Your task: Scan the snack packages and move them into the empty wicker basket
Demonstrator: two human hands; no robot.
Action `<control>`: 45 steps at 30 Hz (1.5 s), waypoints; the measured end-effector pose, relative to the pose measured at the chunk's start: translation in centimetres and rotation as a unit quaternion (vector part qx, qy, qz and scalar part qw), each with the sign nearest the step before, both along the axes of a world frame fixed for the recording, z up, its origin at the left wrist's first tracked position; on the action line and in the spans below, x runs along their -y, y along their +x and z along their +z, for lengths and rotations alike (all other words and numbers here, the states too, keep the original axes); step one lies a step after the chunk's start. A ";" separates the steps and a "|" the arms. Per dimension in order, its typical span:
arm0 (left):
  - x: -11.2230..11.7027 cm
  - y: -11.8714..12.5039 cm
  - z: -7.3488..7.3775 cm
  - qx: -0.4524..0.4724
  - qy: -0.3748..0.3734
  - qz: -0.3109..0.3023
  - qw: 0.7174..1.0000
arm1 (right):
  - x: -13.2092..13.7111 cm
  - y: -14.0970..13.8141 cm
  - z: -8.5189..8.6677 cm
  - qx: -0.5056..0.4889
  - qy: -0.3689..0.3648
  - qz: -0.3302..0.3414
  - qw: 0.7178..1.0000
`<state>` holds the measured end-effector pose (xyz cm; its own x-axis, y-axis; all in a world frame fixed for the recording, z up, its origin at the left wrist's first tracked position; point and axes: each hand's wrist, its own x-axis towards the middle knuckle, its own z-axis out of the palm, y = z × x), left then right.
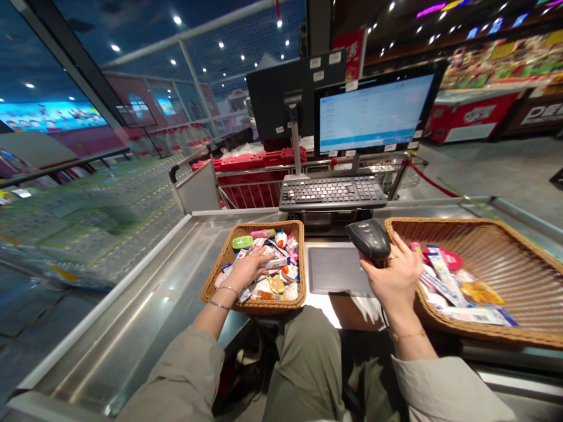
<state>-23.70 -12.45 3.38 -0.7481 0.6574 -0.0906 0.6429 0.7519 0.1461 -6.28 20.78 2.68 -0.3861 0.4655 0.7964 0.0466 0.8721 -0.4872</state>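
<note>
My right hand [393, 272] is wrapped round a black barcode scanner [368, 237], held above a grey flat plate in the counter. My left hand [247, 271] reaches into the smaller wicker basket [210, 285], its fingers stretched out over the small packaged goods and touching them. Among these goods are a green pack [242, 242], an orange-and-white round item [280, 238] and a yellow packet [276, 285]. What lies beneath my left fingers is partly hidden. Close beside my right hand, a larger wicker basket [523, 264] holds long white packets [441, 272] and an orange packet [481, 292].
Behind the counter plate [336, 269] stand a black keyboard [332, 191] and a lit monitor [372, 114]. A metal counter [145, 299] with raised edges stretches to the left. Shopping carts [250, 193] and stacked bottle packs [88, 217] stand beyond it.
</note>
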 end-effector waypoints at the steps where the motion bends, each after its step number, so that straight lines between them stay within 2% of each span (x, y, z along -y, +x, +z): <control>1: 0.1 -0.2 0.0 0.000 0.000 -0.001 1.000 | 0.0 0.0 0.0 0.001 0.001 0.000 1.000; 6: 0.3 -1.1 0.0 -0.025 0.006 0.009 1.000 | -0.2 0.0 -0.1 -0.006 0.003 0.002 1.000; 10: 0.2 -1.5 -0.2 -0.109 0.031 0.040 0.993 | -0.2 0.0 -0.1 -0.009 0.000 0.006 1.000; 14: -0.2 -1.5 -0.1 -0.149 0.016 0.065 0.987 | -0.2 0.0 -0.1 -0.003 -0.006 0.005 1.000; 25: -1.2 -1.1 1.1 -0.183 -0.037 0.036 0.982 | -0.3 -0.1 -0.7 0.005 -0.007 0.004 1.000; 35: -3.3 -0.5 2.5 -0.232 0.019 0.013 0.972 | 0.2 -0.1 -0.2 0.003 0.019 0.011 1.000; 41: -4.9 -0.3 2.7 -0.279 0.097 -0.019 0.955 | 0.5 0.0 -0.1 0.009 0.018 0.016 1.000; 45: -5.7 -0.3 2.7 -0.296 0.114 -0.027 0.948 | 0.5 0.0 -0.2 0.011 0.034 0.024 0.999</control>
<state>-23.99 -6.70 6.04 -0.5874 0.6487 0.4840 0.6999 0.7074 -0.0987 -6.25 20.30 2.46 -0.4241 0.3903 0.8172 0.0129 0.9049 -0.4255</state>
